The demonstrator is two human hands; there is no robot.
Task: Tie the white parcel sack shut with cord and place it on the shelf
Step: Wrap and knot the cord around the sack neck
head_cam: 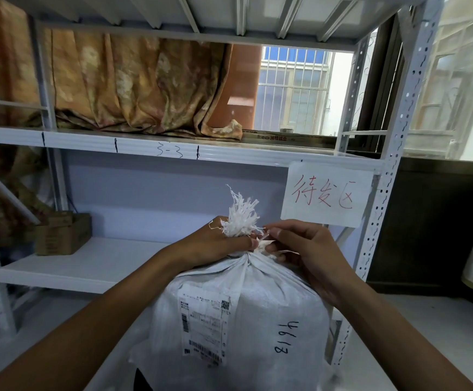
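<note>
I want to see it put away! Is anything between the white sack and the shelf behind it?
Nothing visible blocks it. The white woven sack stands before the white metal shelf; a brown cardboard box sits only at its far left. The left hand grips its neck; the right hand pinches white cord.

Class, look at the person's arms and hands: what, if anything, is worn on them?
Both forearms are bare to the picture's edge, no sleeves in view. The left hand and right hand wear no gloves; no watch, bracelet or ring shows.
</note>
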